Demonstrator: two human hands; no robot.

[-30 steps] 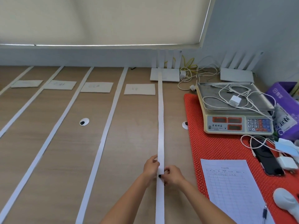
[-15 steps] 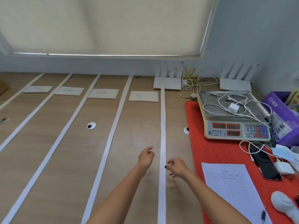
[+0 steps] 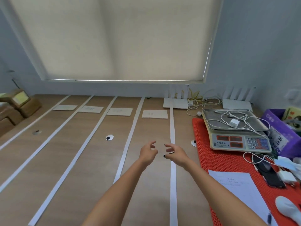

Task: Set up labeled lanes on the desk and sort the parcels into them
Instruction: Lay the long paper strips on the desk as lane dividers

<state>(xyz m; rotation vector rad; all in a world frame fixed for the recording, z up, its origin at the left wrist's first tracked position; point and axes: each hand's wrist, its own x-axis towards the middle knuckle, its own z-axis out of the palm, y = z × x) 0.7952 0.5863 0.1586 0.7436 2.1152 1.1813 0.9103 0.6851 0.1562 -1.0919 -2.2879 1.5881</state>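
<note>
Several white paper strips run front to back on the wooden desk (image 3: 91, 176) and mark lanes; the rightmost strip (image 3: 172, 128) lies next to the red mat. A paper label sits at the far end of each lane, such as the label (image 3: 154, 114) in the right lane. Brown parcels (image 3: 17, 105) are stacked at the far left edge. My left hand (image 3: 147, 152) and my right hand (image 3: 175, 152) hover above the desk between the two rightmost strips, fingers spread and curled, holding nothing.
A red mesh mat (image 3: 228, 162) at the right carries a weighing scale (image 3: 234, 131) with white cables, a printed sheet (image 3: 236, 188), a phone (image 3: 267, 170) and chargers. Two white routers (image 3: 175, 101) stand by the back wall. A purple box (image 3: 280, 128) sits far right.
My hands let go of the rightmost strip, lifted off it and moved forward and slightly left, now open in the air. The view tilted upward, bringing the parcels at the left into sight.
</note>
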